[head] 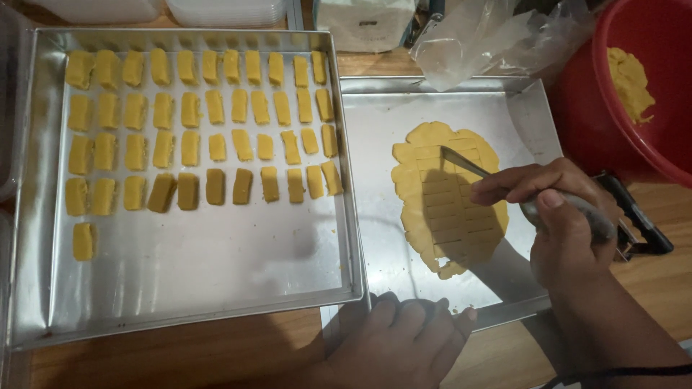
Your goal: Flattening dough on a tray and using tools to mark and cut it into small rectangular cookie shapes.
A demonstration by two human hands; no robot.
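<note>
I see both my hands bare, no gloves or rings. My right hand (559, 216), beside the flat dough sheet (447, 194), has short trimmed nails and a thin dark band around the forearm. My left hand (404, 338) shows no sleeve.

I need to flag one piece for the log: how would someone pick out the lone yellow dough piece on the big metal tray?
Start at the large shiny metal baking tray on the left, filled with four rows of small yellow dough blocks. Below the leftmost column lies the single yellow dough piece. It alone starts a fifth row, with bare metal to its right.
</note>
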